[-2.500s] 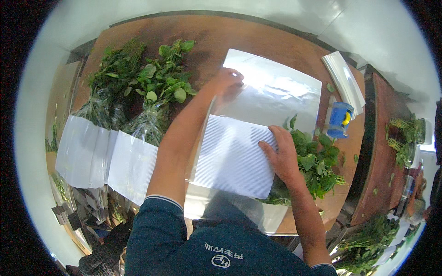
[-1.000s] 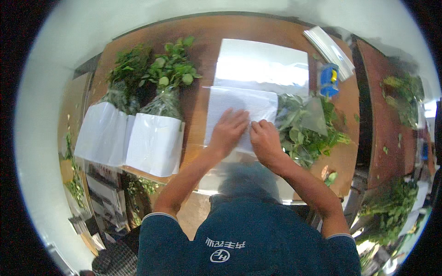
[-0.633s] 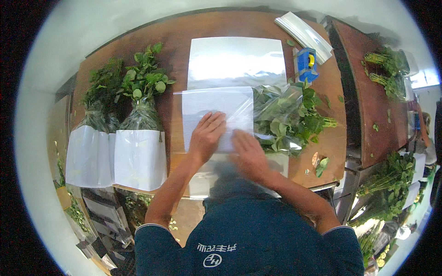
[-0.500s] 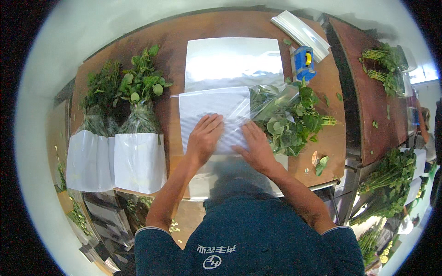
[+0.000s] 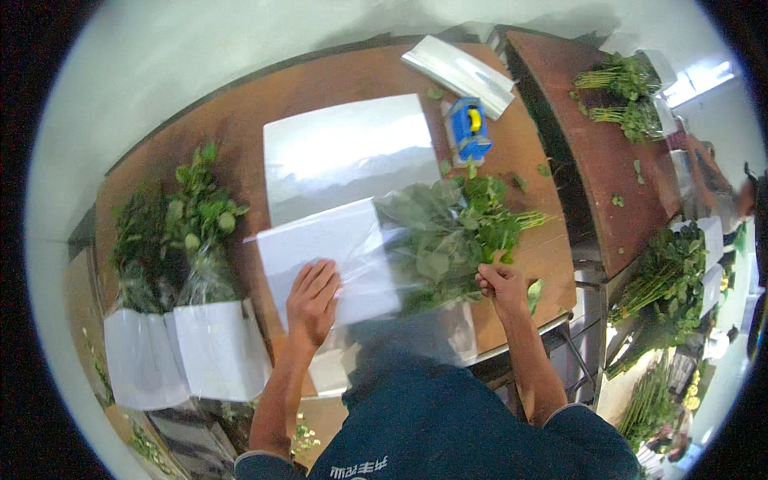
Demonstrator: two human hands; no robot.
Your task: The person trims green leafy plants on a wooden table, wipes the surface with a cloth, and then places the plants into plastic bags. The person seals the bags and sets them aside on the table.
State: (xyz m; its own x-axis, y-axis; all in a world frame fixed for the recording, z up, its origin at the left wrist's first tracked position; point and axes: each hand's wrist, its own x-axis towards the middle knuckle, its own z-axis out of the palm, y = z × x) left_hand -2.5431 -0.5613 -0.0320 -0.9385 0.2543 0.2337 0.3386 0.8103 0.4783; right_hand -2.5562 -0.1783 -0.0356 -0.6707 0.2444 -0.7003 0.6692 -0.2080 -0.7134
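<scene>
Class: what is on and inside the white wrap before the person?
The left hand lies on the wrap. Leafy greens show beyond its right edge, partly through clear film; whatever the wrap encloses is covered.

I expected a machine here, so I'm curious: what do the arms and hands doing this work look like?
They are a person's: the left hand and right hand are bare, with no gloves or cables visible. The short sleeves are dark teal, edged with a thin pale band.
</scene>
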